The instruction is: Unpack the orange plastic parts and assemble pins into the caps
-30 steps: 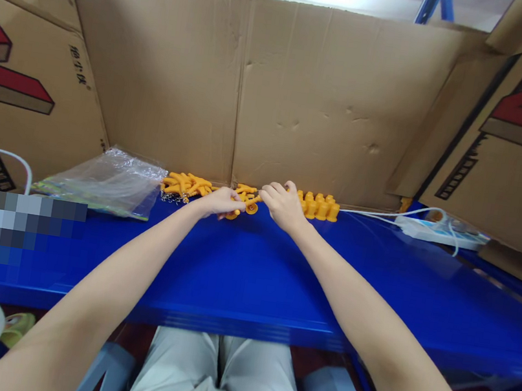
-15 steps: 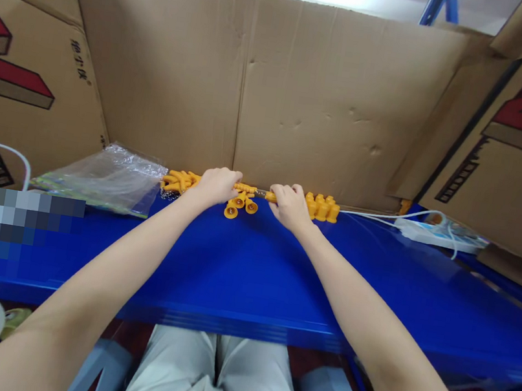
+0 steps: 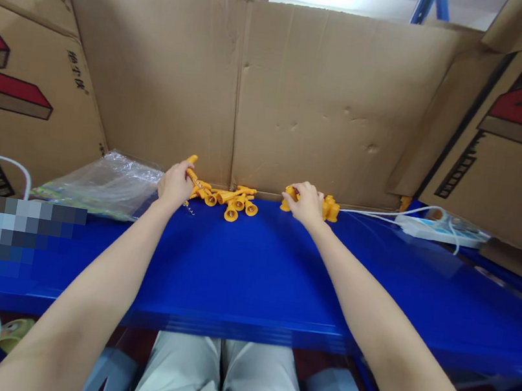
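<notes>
The flared yellow pieces [image 3: 231, 215] lay on the blue surface [image 3: 249, 272], several mouths toward the person, probably because their stems kept them from standing. Left of this cluster, the left hand [image 3: 175, 186] had its grip closed on a slim yellow piece [image 3: 192, 159], tilted upward, perhaps to keep it free of the ones below. Right of the cluster, the right hand [image 3: 307, 204] curled over yellow cups [image 3: 332, 210]; whether its grip was clamped or merely resting there, I cannot tell, since the fingers hid most of them. The cups stood upright, likely for steadiness on their wide rims.

Behind the cluster, a cardboard panel [image 3: 305, 97] blocked reach farther back. A clear plastic bag [image 3: 110, 183] lay well left of it, beyond the left hand; a white power strip [image 3: 439, 231] sat far right.
</notes>
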A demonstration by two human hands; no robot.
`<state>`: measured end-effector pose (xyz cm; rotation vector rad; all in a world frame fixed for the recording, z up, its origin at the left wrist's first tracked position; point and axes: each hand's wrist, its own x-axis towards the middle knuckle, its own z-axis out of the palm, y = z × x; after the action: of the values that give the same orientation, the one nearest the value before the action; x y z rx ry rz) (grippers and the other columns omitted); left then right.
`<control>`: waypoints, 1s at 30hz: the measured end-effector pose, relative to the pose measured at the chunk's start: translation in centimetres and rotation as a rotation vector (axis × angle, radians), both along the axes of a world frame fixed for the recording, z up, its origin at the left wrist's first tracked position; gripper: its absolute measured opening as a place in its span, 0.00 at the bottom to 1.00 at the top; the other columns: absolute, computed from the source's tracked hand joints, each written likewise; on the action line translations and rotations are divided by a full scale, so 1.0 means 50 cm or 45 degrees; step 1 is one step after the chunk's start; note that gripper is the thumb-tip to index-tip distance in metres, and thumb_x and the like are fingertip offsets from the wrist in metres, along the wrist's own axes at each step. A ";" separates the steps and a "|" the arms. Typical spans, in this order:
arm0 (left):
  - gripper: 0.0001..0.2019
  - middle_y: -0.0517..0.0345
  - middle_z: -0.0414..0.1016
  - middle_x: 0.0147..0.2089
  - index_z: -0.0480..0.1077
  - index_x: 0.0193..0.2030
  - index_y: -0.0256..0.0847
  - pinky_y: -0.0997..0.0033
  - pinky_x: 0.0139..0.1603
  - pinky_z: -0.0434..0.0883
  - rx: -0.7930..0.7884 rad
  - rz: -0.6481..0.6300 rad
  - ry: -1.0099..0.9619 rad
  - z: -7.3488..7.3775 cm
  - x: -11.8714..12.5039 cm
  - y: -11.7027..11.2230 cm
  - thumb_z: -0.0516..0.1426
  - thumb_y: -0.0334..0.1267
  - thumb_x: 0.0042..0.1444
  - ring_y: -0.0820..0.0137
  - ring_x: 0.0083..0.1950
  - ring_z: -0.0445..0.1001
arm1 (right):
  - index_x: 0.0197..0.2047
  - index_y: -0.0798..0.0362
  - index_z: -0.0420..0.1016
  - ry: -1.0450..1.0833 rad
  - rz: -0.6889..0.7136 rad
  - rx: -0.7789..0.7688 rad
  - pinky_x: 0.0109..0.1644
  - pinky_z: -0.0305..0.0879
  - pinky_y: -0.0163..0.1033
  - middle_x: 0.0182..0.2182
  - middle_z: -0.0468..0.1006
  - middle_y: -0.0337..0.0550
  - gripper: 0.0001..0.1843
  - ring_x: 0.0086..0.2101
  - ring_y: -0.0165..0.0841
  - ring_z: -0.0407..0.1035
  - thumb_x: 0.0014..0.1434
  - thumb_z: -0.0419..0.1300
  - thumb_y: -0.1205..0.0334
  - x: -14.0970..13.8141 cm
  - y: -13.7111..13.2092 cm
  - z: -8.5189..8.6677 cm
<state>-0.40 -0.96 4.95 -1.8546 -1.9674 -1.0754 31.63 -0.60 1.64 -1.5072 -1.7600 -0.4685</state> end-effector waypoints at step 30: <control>0.24 0.43 0.45 0.70 0.63 0.61 0.38 0.58 0.67 0.54 -0.177 -0.120 0.039 -0.124 -0.061 0.082 0.45 0.40 0.59 0.56 0.70 0.50 | 0.54 0.61 0.68 -0.423 -0.216 -0.243 0.59 0.41 0.63 0.52 0.71 0.61 0.21 0.53 0.49 0.61 0.57 0.51 0.71 -0.003 -0.005 -0.051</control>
<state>-3.46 3.16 -1.27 -2.0415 -2.0019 -0.9509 31.49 -0.84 -0.90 -1.8049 -1.9831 -0.6856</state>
